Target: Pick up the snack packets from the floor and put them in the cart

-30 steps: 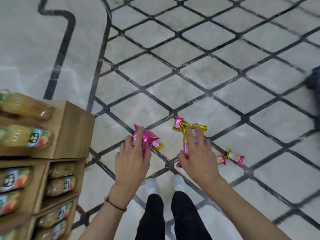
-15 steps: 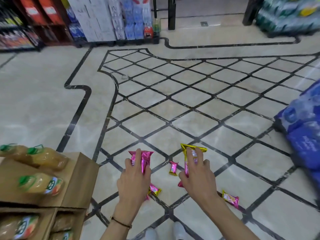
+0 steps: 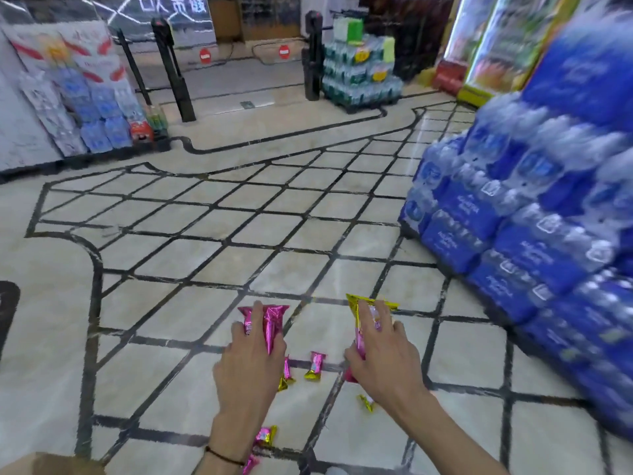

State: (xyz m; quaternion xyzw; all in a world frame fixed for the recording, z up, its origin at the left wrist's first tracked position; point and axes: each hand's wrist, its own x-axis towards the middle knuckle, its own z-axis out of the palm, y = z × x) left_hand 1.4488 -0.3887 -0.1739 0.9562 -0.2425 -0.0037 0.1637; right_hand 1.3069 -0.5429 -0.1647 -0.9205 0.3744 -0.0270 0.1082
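Observation:
My left hand (image 3: 250, 365) grips a bunch of pink foil snack packets (image 3: 272, 323) that stick up past its fingers. My right hand (image 3: 383, 358) grips pink packets with a yellow end (image 3: 358, 308). Both hands are raised over the floor. Below them more small pink and gold packets lie on the tiles: one between the hands (image 3: 315, 365), one by the left hand (image 3: 286, 371), one under the right wrist (image 3: 366, 402), and two near my left forearm (image 3: 264, 437). No cart is in view.
A tall stack of blue water-bottle packs (image 3: 534, 234) stands close on the right. More bottled-water stacks (image 3: 359, 73) and black gate posts (image 3: 173, 70) stand far ahead. A cardboard corner (image 3: 44, 464) shows at bottom left. The floor (image 3: 205, 234) is tiled.
The view has lifted and swung right: the juice-bottle display has left the frame and the shop entrance appeared. Both hands rose with their packets, leaving the loose packets lower on the floor.

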